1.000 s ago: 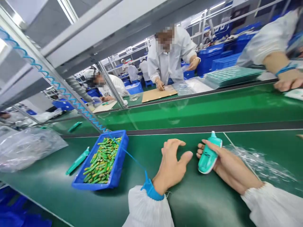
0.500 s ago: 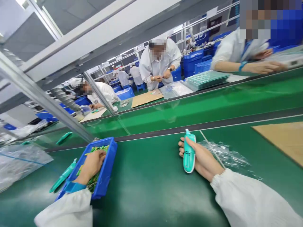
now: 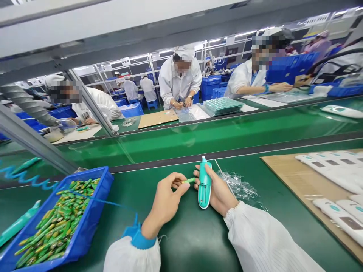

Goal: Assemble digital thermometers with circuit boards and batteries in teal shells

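My right hand (image 3: 219,190) is wrapped round a teal plastic device (image 3: 204,184), holding it upright over the green bench (image 3: 187,234). My left hand (image 3: 167,198) pinches a small green battery (image 3: 188,180) and holds its tip close to the side of the device. At the lower left a blue bin (image 3: 85,230) holds several green batteries (image 3: 55,223).
Crumpled clear plastic (image 3: 241,185) lies just right of my right hand. A cardboard sheet (image 3: 289,175) at the right carries several white devices (image 3: 326,166). A teal part (image 3: 17,224) lies left of the bin. Across the green conveyor (image 3: 227,132), people in white coats work.
My left hand came out of the blue bin with a green battery and moved right, up to the teal device. The view swung right, showing the cardboard with white devices.
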`<act>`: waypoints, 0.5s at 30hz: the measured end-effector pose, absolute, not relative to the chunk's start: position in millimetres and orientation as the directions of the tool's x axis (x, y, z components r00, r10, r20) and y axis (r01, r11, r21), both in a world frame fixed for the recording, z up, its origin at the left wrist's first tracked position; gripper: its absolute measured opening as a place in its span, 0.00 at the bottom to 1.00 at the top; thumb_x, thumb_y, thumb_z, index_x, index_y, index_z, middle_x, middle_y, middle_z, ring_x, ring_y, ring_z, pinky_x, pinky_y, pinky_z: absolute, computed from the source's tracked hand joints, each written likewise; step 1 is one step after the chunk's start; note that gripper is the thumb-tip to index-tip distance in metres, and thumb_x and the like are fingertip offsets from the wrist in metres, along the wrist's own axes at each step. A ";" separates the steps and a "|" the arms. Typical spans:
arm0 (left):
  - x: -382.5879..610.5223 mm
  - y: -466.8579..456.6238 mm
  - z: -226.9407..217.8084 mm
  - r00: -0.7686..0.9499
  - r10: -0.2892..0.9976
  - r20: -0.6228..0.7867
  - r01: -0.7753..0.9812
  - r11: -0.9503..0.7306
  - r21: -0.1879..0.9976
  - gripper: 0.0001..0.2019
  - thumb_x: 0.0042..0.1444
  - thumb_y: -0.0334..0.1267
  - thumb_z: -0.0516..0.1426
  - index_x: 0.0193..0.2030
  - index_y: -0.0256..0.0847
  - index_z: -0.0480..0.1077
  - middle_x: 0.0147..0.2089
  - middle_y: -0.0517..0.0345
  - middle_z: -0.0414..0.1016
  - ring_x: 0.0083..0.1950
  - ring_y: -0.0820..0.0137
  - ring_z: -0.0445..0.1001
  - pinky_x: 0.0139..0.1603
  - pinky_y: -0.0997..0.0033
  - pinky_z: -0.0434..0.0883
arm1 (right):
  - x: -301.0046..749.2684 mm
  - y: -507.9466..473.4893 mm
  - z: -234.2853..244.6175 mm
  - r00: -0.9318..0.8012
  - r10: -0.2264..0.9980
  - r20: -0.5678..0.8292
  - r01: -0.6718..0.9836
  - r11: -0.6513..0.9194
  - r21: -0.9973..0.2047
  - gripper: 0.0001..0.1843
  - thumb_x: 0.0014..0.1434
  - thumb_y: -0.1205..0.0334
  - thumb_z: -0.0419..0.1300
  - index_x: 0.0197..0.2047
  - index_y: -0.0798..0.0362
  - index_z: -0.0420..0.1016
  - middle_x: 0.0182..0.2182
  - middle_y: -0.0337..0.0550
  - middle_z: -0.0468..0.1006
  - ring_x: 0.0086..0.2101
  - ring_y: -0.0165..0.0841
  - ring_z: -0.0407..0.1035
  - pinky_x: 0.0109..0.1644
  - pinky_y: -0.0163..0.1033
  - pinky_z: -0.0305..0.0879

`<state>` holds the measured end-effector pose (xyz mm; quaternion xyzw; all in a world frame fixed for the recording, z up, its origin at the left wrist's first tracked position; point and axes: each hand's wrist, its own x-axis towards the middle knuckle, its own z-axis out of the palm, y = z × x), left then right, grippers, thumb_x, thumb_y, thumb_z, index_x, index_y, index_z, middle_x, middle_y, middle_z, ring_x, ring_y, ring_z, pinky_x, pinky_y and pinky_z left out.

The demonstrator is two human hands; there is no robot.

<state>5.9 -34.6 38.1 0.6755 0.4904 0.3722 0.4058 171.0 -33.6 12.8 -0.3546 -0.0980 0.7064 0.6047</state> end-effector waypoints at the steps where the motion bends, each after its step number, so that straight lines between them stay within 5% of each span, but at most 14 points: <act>1: 13.7 -36.6 31.4 0.251 0.964 0.090 0.328 -0.172 0.929 0.07 0.56 0.41 0.60 0.37 0.41 0.73 0.34 0.60 0.74 0.35 0.71 0.67 0.39 0.72 0.66 | 171.1 -32.6 12.1 -0.009 0.923 -0.384 -0.784 -0.245 -0.570 0.22 0.58 0.50 0.63 0.50 0.55 0.70 0.35 0.41 0.73 0.25 0.25 0.65 0.30 0.34 0.67; 9: 17.2 -46.4 14.3 0.288 0.958 0.006 0.259 -0.083 0.962 0.09 0.59 0.44 0.60 0.40 0.42 0.75 0.36 0.59 0.73 0.35 0.71 0.66 0.38 0.71 0.65 | 169.8 -32.4 7.4 -0.009 0.936 -0.352 -0.785 -0.225 -0.577 0.32 0.46 0.47 0.72 0.50 0.54 0.70 0.35 0.39 0.72 0.26 0.25 0.64 0.28 0.33 0.64; 15: 23.4 -50.8 17.1 0.274 0.962 0.021 0.193 -0.076 0.978 0.10 0.58 0.44 0.62 0.42 0.42 0.77 0.37 0.58 0.75 0.37 0.71 0.69 0.40 0.70 0.66 | 170.2 -31.9 9.6 0.004 0.941 -0.339 -0.823 -0.189 -0.536 0.26 0.51 0.48 0.69 0.48 0.52 0.68 0.34 0.37 0.70 0.26 0.25 0.63 0.29 0.33 0.65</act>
